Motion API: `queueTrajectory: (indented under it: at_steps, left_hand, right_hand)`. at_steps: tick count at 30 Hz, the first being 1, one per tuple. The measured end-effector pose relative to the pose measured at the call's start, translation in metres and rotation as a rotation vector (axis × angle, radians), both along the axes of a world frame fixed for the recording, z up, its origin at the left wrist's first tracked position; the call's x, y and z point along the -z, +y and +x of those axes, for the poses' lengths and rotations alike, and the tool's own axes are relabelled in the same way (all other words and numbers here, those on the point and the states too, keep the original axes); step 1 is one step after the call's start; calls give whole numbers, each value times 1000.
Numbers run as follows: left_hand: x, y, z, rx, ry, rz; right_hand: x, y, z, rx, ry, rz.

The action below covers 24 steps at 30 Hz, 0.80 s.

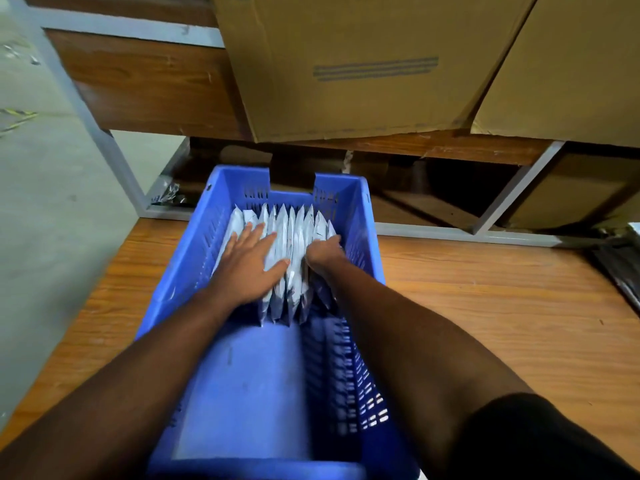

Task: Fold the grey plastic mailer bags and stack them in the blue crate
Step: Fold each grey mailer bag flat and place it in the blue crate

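Note:
A blue crate (194, 258) stands on a wooden table in front of me. Several folded grey mailer bags (294, 237) stand on edge in a row in its far half. My left hand (247, 265) lies flat with spread fingers on the left part of the row. My right hand (323, 252) reaches down among the bags at the right end, its fingers curled and partly hidden between them, next to the crate's right wall. The near half of the crate's floor is bare.
The wooden table (502, 306) stretches right of the crate. Large cardboard boxes (346, 71) sit on a metal-framed shelf behind it. Dark plastic items (620, 268) lie at the table's right edge. Grey floor (45, 209) is on the left.

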<state>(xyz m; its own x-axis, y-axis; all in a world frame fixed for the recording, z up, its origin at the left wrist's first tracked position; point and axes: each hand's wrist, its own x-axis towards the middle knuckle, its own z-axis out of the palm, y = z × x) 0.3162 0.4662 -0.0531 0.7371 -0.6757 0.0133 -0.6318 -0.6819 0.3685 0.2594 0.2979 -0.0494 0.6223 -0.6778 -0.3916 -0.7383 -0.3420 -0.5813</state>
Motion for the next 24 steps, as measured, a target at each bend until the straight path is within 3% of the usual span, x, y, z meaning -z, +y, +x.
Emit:
queueTrajectory:
  at_steps: [3,7,18,24]
  left_hand:
    - [9,3,10,-217,-18,-2]
    - [16,-2,6,-262,54,47]
    - [21,-2,9,-267,77,18]
    - [25,6,10,-198,52,82]
  right_hand:
    - [13,4,0,104,-15,18]
    - [10,0,7,98,-101,134]
    - [16,10,8,-130,-112,42]
    - [20,6,9,-222,-20,37]
